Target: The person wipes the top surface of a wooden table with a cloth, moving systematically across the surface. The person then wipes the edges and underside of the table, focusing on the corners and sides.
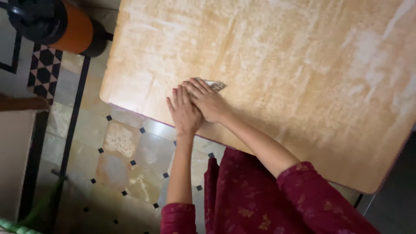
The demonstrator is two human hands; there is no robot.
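Note:
Both my hands lie flat near the front edge of a pale, dusty wooden table [303, 65]. My right hand [208, 102] presses down on a small grey patterned piece [215, 85], perhaps sandpaper or cloth, of which only a corner shows past my fingertips. My left hand [184, 113] rests beside it, partly tucked under the right hand, fingers together and flat. Whether the left hand also touches the piece is hidden. My sleeves and garment are dark red with a printed pattern.
An orange and black cylinder-shaped object [56, 26] stands on the floor past the table's corner. The floor [121, 151] has beige tiles with small black diamonds and a black patterned border. A brown furniture edge [17, 143] shows at the left.

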